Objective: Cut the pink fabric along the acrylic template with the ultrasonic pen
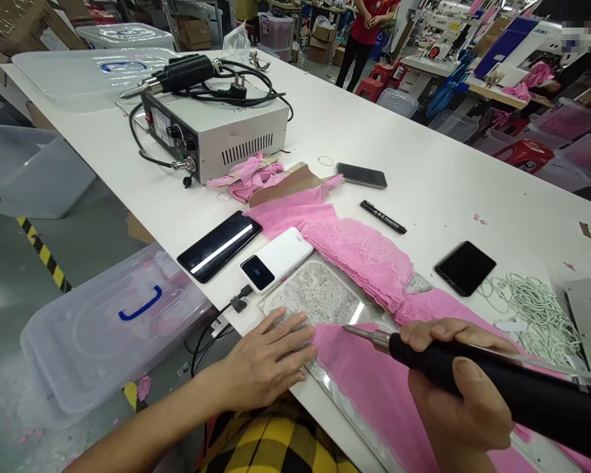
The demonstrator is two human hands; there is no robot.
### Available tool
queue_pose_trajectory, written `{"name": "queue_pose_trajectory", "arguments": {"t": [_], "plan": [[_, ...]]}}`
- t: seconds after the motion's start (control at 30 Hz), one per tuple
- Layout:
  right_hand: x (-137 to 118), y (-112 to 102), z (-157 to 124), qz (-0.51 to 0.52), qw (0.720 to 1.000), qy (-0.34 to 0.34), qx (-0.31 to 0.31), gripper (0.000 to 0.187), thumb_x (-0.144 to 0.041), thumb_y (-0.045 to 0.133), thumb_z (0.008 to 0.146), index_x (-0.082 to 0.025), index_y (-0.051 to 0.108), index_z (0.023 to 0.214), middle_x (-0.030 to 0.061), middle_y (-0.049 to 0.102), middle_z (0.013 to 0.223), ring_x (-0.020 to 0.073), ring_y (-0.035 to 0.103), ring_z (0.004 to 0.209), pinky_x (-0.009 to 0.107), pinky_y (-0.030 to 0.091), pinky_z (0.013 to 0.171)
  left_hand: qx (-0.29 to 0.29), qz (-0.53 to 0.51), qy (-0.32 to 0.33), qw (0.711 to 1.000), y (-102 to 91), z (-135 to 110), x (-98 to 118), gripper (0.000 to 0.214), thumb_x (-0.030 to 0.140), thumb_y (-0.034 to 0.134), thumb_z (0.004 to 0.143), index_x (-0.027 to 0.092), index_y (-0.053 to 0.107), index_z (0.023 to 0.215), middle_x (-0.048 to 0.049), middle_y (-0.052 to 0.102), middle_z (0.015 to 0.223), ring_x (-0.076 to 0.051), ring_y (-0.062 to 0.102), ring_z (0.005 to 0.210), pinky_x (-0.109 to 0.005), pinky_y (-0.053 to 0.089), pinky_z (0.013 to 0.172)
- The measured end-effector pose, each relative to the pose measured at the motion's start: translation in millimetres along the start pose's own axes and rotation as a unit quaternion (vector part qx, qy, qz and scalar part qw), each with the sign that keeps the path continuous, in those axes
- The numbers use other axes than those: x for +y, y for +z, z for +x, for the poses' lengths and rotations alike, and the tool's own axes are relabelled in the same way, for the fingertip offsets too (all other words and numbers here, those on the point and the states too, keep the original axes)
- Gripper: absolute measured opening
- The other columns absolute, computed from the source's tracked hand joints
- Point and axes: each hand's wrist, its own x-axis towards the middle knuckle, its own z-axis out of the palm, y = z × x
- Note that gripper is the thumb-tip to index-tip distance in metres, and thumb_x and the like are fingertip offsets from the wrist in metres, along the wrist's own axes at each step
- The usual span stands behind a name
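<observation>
My left hand [270,360] lies flat with its fingers a little spread. Its fingertips rest on the left edge of a pink fabric piece [359,381]. My right hand [458,387] is wrapped round the thick black handle of an ultrasonic cutter [522,387]. The cutter's pointed metal tip is at the upper edge of the fabric, close to the left fingers; whether it touches cannot be made out. Under the fabric is a clear, glassy board [320,289] with a worn, speckled surface. A folded strip of pink lace [359,256] lies along the board's far side.
On the white table [315,125] are a power bank [280,259], several phones, including a black one [220,246], a marker [383,217] and a green cord heap [542,315]. A control box [241,131] carries another handpiece. Plastic bins [113,328] stand left; a person [369,33] stands beyond.
</observation>
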Motion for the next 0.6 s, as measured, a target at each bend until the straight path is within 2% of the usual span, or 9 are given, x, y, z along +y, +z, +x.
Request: {"name": "queue_pose_trajectory", "arguments": {"t": [0.2,0.37,0.6], "plan": [[-2.0,0.2,1.2,-0.004,1.0,-0.004,-0.014,0.013,-0.025,0.067,0.07,-0.021,0.056,0.075,-0.0034,0.056,0.071,0.0133,0.056,0.055,0.038,0.054,0.056,0.0,0.0,-0.004,1.0,0.1,0.2,-0.1,0.033,0.026,0.051,0.099,0.013,0.058,0.128,-0.0097,0.061,0.136,-0.029,0.042,0.14,-0.052,0.033,0.118],[-2.3,0.8,0.3,0.008,1.0,0.012,-0.01,0.014,-0.025,0.067,0.068,-0.021,0.056,0.076,-0.0036,0.055,0.072,0.0131,0.056,0.056,0.037,0.054,0.057,-0.014,0.001,0.004,1.0,-3.0,-0.1,0.8,0.034,0.027,0.053,0.097,0.014,0.059,0.128,-0.0121,0.059,0.137,-0.028,0.038,0.142,-0.051,0.03,0.119],[-3.1,18.7,-5.0,0.031,0.998,0.023,-0.048,0.016,-0.029,0.068,0.073,-0.021,0.055,0.079,-0.0023,0.052,0.075,0.0128,0.055,0.058,0.037,0.053,0.057,-0.021,-0.008,0.021,1.0,-5.4,0.9,1.8,0.033,0.032,0.052,0.098,0.016,0.062,0.124,-0.0079,0.058,0.14,-0.025,0.037,0.143,-0.048,0.02,0.123]]}}
